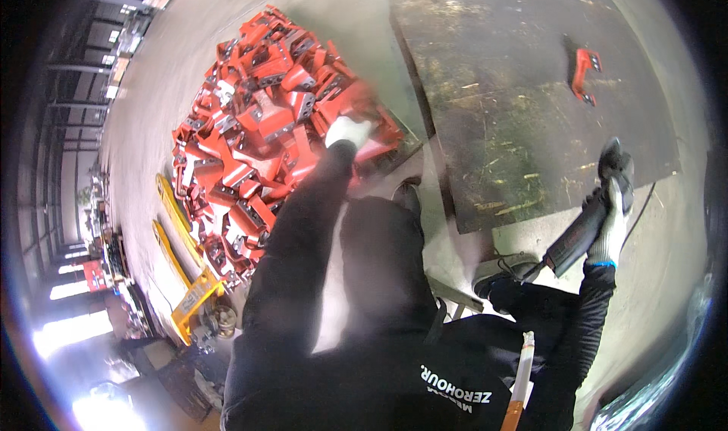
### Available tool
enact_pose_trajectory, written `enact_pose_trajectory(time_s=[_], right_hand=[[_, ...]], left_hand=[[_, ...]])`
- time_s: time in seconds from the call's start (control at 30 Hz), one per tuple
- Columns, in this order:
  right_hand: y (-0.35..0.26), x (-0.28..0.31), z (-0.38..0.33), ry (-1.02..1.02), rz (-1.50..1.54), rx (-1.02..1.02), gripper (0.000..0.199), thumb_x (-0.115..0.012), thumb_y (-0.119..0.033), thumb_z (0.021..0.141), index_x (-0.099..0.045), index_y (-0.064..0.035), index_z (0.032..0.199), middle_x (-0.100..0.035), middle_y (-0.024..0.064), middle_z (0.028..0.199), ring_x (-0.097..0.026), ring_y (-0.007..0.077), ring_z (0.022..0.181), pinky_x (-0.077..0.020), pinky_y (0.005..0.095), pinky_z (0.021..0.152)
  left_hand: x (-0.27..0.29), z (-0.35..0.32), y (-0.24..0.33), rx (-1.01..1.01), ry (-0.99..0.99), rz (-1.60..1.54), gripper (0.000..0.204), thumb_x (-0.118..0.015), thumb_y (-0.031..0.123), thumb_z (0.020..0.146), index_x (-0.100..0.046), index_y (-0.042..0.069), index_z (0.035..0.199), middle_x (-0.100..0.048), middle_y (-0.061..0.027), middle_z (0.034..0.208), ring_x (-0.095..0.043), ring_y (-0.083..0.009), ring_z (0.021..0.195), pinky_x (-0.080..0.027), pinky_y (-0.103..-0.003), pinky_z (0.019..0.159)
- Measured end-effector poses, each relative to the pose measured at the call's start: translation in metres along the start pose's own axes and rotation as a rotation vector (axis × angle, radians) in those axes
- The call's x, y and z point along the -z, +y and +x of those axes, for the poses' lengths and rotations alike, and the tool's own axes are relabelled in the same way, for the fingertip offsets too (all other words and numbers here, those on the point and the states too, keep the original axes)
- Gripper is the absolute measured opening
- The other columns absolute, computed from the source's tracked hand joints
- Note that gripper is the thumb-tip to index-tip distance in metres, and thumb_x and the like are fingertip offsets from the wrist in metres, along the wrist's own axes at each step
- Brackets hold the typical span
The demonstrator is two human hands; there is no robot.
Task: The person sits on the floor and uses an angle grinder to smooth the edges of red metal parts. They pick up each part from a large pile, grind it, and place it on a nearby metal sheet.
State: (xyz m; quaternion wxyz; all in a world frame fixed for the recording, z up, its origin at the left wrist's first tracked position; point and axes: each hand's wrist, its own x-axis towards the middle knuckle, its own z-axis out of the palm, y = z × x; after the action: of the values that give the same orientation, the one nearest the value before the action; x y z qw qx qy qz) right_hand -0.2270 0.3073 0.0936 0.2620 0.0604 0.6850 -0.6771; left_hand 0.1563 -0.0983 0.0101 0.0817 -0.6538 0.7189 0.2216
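Note:
My left hand (349,131), in a white glove, reaches to the near right side of a big heap of red-painted metal brackets (265,120). A blurred red bracket (353,103) lies right at its fingers; motion smears them, so the grip is unclear. On the right, my other gloved hand (613,222) is closed around a black hand-held power tool (574,241), with its dark head toward the metal plate's near right corner. One single red bracket (582,74) lies on the dark, scuffed metal plate (508,112), beyond that tool.
A yellow pallet jack (186,287) stands left of the heap, near its forks. A thin cable (643,211) hangs by the right hand. A cigarette (523,370) juts in at the lower edge. Clear plastic wrap (652,385) lies at lower right. Shelving lines the far left.

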Motion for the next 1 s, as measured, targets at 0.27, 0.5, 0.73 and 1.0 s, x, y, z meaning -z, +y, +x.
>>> enact_pose_trajectory(time_s=[0.27, 0.5, 0.73, 1.0], right_hand=[[-0.015, -0.03, -0.047, -0.172, -0.149, 0.087, 0.069, -0.083, -0.031, 0.09, -0.042, -0.0066, 0.14, -0.064, 0.013, 0.103, -0.068, 0.0226, 0.078, -0.0606, 0.0361, 0.068], [-0.001, -0.028, -0.045, -0.503, -0.159, -0.077, 0.086, -0.085, -0.038, 0.088, -0.037, -0.0017, 0.149, -0.06, 0.014, 0.129, -0.06, 0.0206, 0.115, -0.0532, 0.0341, 0.096], [0.003, -0.025, -0.038, -0.516, -0.042, -0.18, 0.064, -0.081, -0.031, 0.092, -0.045, -0.0088, 0.14, -0.065, 0.0091, 0.108, -0.067, 0.0167, 0.088, -0.0583, 0.0346, 0.075], [0.025, -0.018, -0.019, -0.624, -0.018, -0.12, 0.053, -0.078, -0.03, 0.095, -0.051, -0.0097, 0.137, -0.068, 0.0066, 0.105, -0.066, 0.0159, 0.084, -0.0583, 0.0343, 0.072]], left_hand=[[0.025, -0.072, 0.073, -0.834, 0.354, 0.123, 0.057, -0.077, 0.031, 0.089, -0.056, 0.001, 0.131, -0.071, -0.0236, 0.104, -0.07, -0.043, 0.097, -0.057, -0.048, 0.082], [-0.003, -0.115, 0.153, -1.024, 0.206, -0.016, 0.05, -0.074, 0.011, 0.089, -0.055, 0.002, 0.135, -0.062, -0.0196, 0.132, -0.064, -0.0417, 0.115, -0.054, -0.044, 0.095], [-0.032, -0.127, 0.173, -1.116, 0.152, -0.078, 0.05, -0.071, 0.002, 0.085, -0.057, 0.008, 0.133, -0.061, -0.0164, 0.132, -0.062, -0.0417, 0.118, -0.054, -0.046, 0.096], [-0.032, -0.13, 0.182, -1.105, 0.146, -0.141, 0.05, -0.07, 0.001, 0.084, -0.058, 0.01, 0.132, -0.062, -0.0151, 0.13, -0.064, -0.0401, 0.114, -0.056, -0.045, 0.092]])
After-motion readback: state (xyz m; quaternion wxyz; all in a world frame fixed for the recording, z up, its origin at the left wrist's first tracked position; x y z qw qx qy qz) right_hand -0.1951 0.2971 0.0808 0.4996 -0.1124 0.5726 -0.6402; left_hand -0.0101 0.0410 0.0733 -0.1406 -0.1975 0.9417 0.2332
